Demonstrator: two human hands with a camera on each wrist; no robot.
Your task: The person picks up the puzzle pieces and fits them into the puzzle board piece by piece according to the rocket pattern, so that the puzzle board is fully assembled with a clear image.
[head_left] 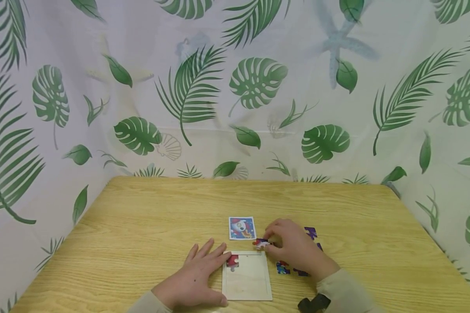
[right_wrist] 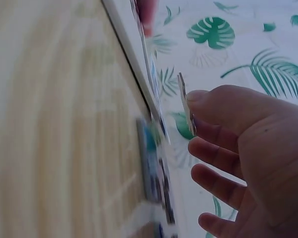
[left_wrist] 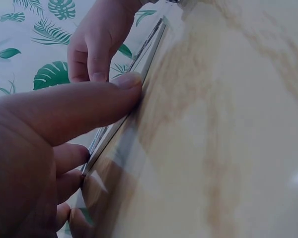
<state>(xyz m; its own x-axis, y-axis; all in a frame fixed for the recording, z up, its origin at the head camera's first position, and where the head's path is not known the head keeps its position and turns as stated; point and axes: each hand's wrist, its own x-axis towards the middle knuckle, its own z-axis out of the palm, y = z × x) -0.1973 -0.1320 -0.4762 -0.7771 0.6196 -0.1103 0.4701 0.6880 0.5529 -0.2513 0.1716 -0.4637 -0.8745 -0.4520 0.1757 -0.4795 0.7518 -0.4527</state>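
Observation:
A square wooden puzzle tray [head_left: 246, 282] lies on the table, with one red jigsaw piece [head_left: 232, 261] in its upper left corner. My left hand [head_left: 199, 274] rests along the tray's left edge, fingers spread and straight; the thumb touches the rim in the left wrist view. Above the tray's upper right corner, my right hand [head_left: 295, 245] pinches a red and white puzzle piece [head_left: 261, 244] between thumb and fingers. In the right wrist view that puzzle piece [right_wrist: 186, 101] is seen edge-on, clear of the table.
A picture card [head_left: 242, 228] showing a rocket lies just beyond the tray. Several loose puzzle pieces [head_left: 283, 268] lie right of the tray, partly hidden under the right hand and forearm. A leaf-patterned curtain [head_left: 258, 108] stands behind the wooden table [head_left: 160, 208].

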